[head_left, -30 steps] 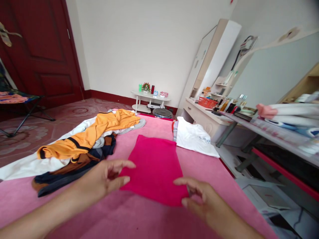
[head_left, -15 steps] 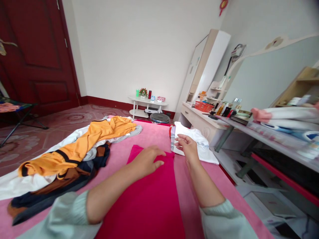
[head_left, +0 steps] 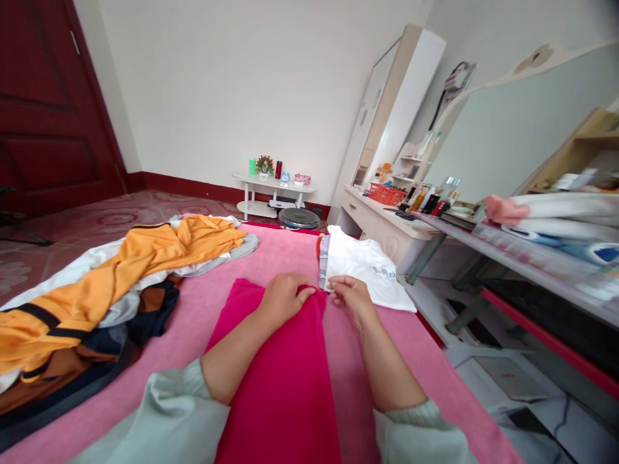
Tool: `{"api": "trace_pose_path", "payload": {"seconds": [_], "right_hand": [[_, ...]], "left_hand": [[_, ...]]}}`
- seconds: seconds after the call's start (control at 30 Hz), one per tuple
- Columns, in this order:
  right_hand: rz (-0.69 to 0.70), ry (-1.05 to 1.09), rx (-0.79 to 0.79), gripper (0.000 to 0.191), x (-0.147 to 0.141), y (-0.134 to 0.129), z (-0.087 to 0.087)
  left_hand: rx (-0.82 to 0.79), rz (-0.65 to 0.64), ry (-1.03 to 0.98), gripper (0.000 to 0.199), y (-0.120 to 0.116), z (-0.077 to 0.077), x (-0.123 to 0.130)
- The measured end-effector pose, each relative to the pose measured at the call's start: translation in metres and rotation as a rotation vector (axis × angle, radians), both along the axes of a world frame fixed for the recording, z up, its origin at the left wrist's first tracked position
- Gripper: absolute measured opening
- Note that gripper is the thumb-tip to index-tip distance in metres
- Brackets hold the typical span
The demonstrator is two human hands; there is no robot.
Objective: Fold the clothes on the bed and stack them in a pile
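Note:
A magenta garment lies lengthwise on the pink bed cover. My left hand pinches its far edge near the right corner, thumb and fingers together on the cloth. Just right of that corner is my right hand, its fingers curled together beside the near left edge of a white shirt; whether any cloth is between them is too small to tell. The shirt lies folded, with grey and red cloth showing at its left side.
An orange garment tops a loose clothes heap on the left, with dark and brown clothes nearer. A small white table stands by the wall. At right are a dresser and a cluttered desk.
My left hand has closed on the far edge of the magenta garment. My right hand has come down and left, nearer that garment's corner, and its fingers have closed. The camera view has shifted right.

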State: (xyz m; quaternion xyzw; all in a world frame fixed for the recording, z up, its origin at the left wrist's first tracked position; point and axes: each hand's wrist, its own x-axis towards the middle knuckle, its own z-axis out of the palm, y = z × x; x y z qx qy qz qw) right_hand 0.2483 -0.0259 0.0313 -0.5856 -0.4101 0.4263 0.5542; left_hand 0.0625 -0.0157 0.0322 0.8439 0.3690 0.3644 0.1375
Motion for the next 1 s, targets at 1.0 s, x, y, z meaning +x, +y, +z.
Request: {"api": "trace_pose_path", "payload": {"seconds": [1.0], "right_hand": [[0.352, -0.264, 0.285, 0.028, -0.052, -0.015, 0.010]], "left_hand": [[-0.628, -0.108, -0.745, 0.030, 0.005, 0.031, -0.026]]}}
